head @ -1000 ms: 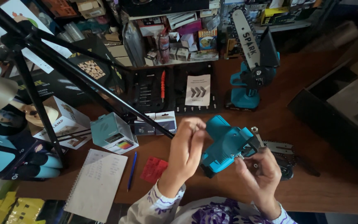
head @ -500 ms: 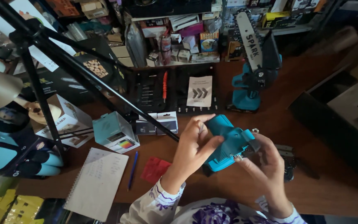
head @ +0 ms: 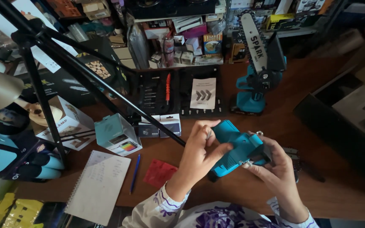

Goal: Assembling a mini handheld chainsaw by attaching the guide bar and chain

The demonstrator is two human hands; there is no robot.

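I hold a chunky teal plastic power tool body just above the brown wooden worktop. My left hand wraps around its left side, fingers pressed on top. My right hand grips its right end from below. A small red square cloth lies left of my left hand, beside a blue pen.

Probably a tool shop or workshop: shelves crammed with boxed goods, mini chainsaw on wooden counter.

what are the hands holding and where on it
A teal power tool body: left hand grips its rear end, right hand its front end.
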